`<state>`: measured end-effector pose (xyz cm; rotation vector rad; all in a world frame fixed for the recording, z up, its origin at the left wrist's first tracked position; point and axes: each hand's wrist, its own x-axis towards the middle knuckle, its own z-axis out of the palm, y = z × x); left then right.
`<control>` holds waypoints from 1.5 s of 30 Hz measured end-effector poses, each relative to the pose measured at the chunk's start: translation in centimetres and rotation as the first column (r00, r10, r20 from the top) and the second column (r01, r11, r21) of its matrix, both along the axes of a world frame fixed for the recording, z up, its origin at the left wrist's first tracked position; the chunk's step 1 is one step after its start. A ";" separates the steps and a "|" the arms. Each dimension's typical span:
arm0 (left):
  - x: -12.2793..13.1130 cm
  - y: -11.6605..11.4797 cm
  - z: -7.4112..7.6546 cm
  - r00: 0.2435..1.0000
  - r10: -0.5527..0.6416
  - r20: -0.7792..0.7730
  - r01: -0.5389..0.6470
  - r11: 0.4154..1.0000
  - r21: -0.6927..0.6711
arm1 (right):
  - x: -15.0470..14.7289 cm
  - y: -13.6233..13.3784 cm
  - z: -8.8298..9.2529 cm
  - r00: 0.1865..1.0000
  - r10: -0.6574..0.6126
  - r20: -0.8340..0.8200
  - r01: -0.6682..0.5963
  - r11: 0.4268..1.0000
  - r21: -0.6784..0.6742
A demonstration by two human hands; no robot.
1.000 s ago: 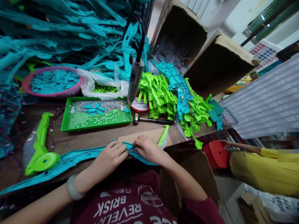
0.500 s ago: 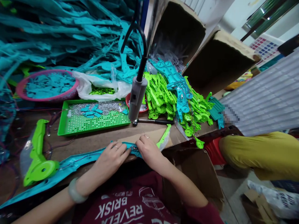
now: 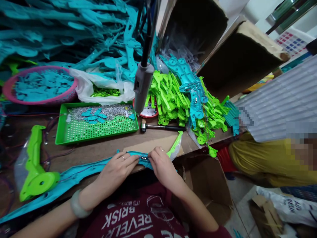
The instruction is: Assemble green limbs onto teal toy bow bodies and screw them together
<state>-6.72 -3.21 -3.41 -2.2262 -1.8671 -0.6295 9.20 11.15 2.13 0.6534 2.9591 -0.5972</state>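
Brown tabletop (image 3: 104, 150) fills my view, crowded on every side with moulded plastic. Along its near edge lies the long teal part (image 3: 74, 173), a thin curved strip running from the far left corner up to the middle. It is flat against the wood, with a raised rim and a thin wire along its length. At its right end sits a small dark insert (image 3: 144, 158) with pale ribs.

My left hand (image 3: 116, 168) rests on the strip just left of that insert, fingers curled and pinching the teal edge, a ring on one finger and a pale bangle (image 3: 76, 205) at the wrist. My right hand (image 3: 162, 165) grips the same end from the other side, fingertips pressed close against the insert. The two hands almost touch.

Just beside the right hand a lime green piece (image 3: 175, 143) lies on a cardboard sheet (image 3: 151, 145). Behind them are a green tray (image 3: 96, 132) of screws and small teal bits, a hammer (image 3: 160, 127), and a hanging grey screwdriver (image 3: 142, 86). A heap of green parts (image 3: 170, 102) spreads to the right, and a pink basket (image 3: 39, 86) sits far left. At the right edge a person in a yellow sleeve (image 3: 267, 162) bends low.
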 end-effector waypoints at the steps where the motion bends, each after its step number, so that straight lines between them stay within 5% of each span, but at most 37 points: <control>1: 0.0 0.0 -0.1 1.000 0.003 0.026 -0.002 1.000 -0.007 | 0.1 0.0 0.1 1.000 0.008 0.013 -0.007 1.000 -0.004; 5: -0.1 0.0 -0.3 0.997 0.004 0.073 -0.003 1.000 -0.016 | 0.0 0.3 0.5 0.999 0.017 0.037 -0.015 0.999 -0.036; 13: 0.0 0.0 -0.4 0.995 0.003 0.101 0.000 0.999 -0.034 | -0.5 1.1 0.8 0.986 0.059 -0.158 -0.107 0.944 -0.313; 17: 0.0 0.1 0.1 0.993 0.006 0.121 -0.004 1.000 -0.017 | 0.3 1.7 0.8 1.000 0.029 -0.010 -0.030 0.977 -0.210; 24: -0.1 -0.3 0.1 0.996 -0.008 0.086 0.015 0.996 -0.086 | 1.0 1.8 0.4 0.989 0.147 -0.001 -0.145 0.975 -0.168; 29: -0.1 -0.6 0.2 0.996 -0.012 0.087 0.023 0.991 -0.129 | 1.4 -0.3 -0.5 0.998 0.028 0.049 -0.030 0.999 0.031; 35: -0.1 -0.5 0.8 0.996 -0.003 0.088 0.012 0.995 -0.099 | 1.9 -3.2 -1.2 0.988 -0.143 -0.066 0.151 0.979 0.138; 45: -0.3 -0.4 1.8 0.998 0.016 0.060 -0.009 0.993 -0.117 | 2.5 -3.2 -1.7 0.988 -0.071 -0.135 0.104 0.962 0.251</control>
